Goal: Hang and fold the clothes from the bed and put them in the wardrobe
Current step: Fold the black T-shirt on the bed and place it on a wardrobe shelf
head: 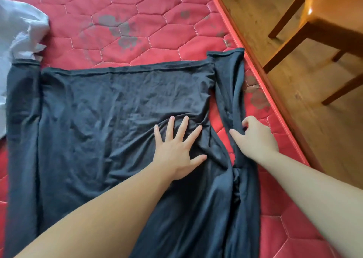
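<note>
Now your left hand [177, 143] presses flat, fingers spread, on the dark shirt [110, 108] laid out on the bed [121, 22], while your right hand [255, 137] pinches the right sleeve [229, 84], which runs lengthwise away from you beside the body panel, ready to fold inward.

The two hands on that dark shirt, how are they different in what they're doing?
The left hand lies flat with fingers spread, pressing the dark shirt body; the right hand has curled fingers pinching the sleeve beside it. The left sits mid-garment, the right nearer the mattress edge. Both touch the same shirt.
</note>
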`<state>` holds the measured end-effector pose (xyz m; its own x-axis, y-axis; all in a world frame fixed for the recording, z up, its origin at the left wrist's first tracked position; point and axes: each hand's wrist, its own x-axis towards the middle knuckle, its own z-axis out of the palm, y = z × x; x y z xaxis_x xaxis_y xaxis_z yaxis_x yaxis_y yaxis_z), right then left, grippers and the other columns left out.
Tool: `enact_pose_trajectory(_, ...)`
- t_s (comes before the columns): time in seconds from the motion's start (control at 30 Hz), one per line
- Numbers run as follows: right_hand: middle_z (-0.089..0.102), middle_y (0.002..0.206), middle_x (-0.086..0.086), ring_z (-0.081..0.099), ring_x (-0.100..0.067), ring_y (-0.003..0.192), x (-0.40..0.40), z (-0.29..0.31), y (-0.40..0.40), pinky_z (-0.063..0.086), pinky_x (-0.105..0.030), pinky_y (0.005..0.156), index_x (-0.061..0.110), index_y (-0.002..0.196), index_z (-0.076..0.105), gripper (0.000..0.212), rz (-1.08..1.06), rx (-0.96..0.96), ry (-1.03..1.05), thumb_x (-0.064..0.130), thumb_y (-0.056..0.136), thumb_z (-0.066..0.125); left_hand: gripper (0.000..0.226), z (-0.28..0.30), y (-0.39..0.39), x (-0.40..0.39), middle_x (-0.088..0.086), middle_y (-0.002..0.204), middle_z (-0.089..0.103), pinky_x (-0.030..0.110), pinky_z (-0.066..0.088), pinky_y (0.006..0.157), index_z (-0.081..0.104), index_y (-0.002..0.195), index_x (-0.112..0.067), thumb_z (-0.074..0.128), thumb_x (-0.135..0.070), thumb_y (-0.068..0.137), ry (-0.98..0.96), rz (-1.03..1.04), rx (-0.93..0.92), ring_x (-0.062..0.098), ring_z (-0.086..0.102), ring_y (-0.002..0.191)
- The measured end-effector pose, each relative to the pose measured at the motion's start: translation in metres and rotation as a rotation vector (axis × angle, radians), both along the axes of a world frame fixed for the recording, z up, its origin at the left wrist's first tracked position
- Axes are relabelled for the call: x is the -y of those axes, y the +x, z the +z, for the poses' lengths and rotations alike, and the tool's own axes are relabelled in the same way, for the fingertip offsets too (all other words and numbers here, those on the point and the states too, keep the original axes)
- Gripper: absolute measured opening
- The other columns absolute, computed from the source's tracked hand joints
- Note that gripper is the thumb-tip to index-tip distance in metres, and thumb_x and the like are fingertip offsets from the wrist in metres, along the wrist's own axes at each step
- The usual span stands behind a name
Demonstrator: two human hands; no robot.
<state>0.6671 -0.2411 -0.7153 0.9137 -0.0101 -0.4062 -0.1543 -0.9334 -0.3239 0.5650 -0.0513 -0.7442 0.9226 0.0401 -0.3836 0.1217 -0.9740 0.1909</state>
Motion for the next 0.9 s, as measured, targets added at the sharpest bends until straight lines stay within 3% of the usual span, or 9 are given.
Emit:
enact_pose_trajectory(0.1,0.061,0.074,-0.003,0.055,-0.022,0.075,-0.005,0.0,0.005,0.036,-0.031,0.066,0.003,0.083,0.059,0.025,-0.146,0.038,0.315,0.028,0.086,0.062,0.075,0.01,0.007,0.003,-0.003,0.163,-0.001,0.06,-0.015,0.111,0.011,0.148,-0.049,0.02,-0.078,0.08,-0.041,0.056,0.069,0.03,-0.014,0.148)
enact_pose_trajectory(0.17,0.052,0.073,-0.009,0.048,-0.018,0.071,-0.009,0.011,0.004,0.037,-0.031,0.069,-0.003,0.078,0.056,0.027,-0.368,-0.002,0.649,0.022,0.086,0.06,0.061,0.02,0.01,0.009,0.0,0.157,0.028,0.053,0.006,0.118,0.035,0.145,-0.039,0.04,-0.063,0.088,-0.175,0.107,0.271,0.028,0.013,0.147)
enact_pose_trajectory(0.27,0.062,0.075,-0.017,0.063,-0.029,0.069,-0.015,0.035,-0.007,0.053,-0.041,0.071,0.005,0.086,0.06,0.012,-0.552,-0.195,1.08,0.016,0.088,0.056,0.038,0.043,0.026,0.023,-0.009,0.117,0.067,0.023,0.042,0.094,0.063,0.122,-0.029,0.053,-0.049,0.091,-0.764,0.356,0.194,0.004,0.057,0.112)
enact_pose_trajectory(0.33,0.067,0.076,-0.016,0.066,-0.027,0.068,-0.017,0.045,-0.02,0.056,-0.037,0.067,0.0,0.087,0.06,0.014,-0.409,-0.202,1.102,0.012,0.093,0.054,0.038,0.06,0.041,0.034,-0.008,0.092,0.07,0.02,0.045,0.076,0.069,0.099,-0.021,0.052,-0.053,0.09,-1.159,0.639,-0.035,0.004,0.063,0.087)
enact_pose_trajectory(0.43,0.068,0.079,-0.017,0.06,-0.012,0.075,-0.016,0.046,-0.042,0.051,-0.033,0.073,0.0,0.083,0.062,0.014,-0.13,-0.135,0.865,0.004,0.094,0.054,0.034,0.075,0.058,0.035,0.002,0.09,0.065,0.027,0.048,0.073,0.067,0.091,-0.02,0.059,-0.052,0.087,-1.452,0.925,-0.218,0.016,0.061,0.083)
enact_pose_trajectory(0.57,0.065,0.067,-0.016,0.063,-0.024,0.054,-0.002,0.039,-0.072,0.054,-0.031,0.05,0.006,0.076,0.065,0.024,-0.311,-0.353,0.833,0.001,0.093,0.049,0.024,0.076,0.055,0.027,-0.005,0.079,0.071,0.02,0.047,0.058,0.075,0.07,-0.027,0.065,-0.018,0.089,-1.626,0.903,-0.209,0.008,0.065,0.063)
enact_pose_trajectory(0.63,0.063,0.059,-0.007,0.059,-0.024,0.05,0.002,0.035,-0.083,0.047,-0.022,0.044,0.009,0.069,0.063,0.028,-0.339,-0.4,0.717,0.005,0.092,0.048,0.018,0.075,0.048,0.026,-0.002,0.088,0.07,0.018,0.047,0.054,0.073,0.094,-0.024,0.064,-0.009,0.089,-1.623,0.846,-0.227,0.008,0.065,0.066)
enact_pose_trajectory(0.8,0.075,0.09,-0.002,0.072,-0.016,0.077,-0.008,0.04,-0.045,0.05,-0.03,0.067,0.016,0.101,0.068,0.052,-0.594,-0.572,1.01,0.061,0.092,0.042,0.036,0.067,0.027,0.023,0.002,0.103,0.072,0.026,0.053,0.07,0.067,0.115,-0.025,0.064,-0.004,0.086,-1.543,0.726,-0.315,0.018,0.068,0.087)
enact_pose_trajectory(0.9,0.075,0.093,-0.009,0.074,-0.02,0.081,-0.026,0.049,-0.02,0.058,-0.031,0.064,0.005,0.114,0.064,0.038,-0.75,-0.614,1.131,0.037,0.096,0.052,0.028,0.064,0.017,0.022,-0.003,0.096,0.074,0.019,0.053,0.06,0.07,0.107,-0.024,0.058,-0.004,0.091,-1.515,0.724,-0.34,0.01,0.071,0.081)
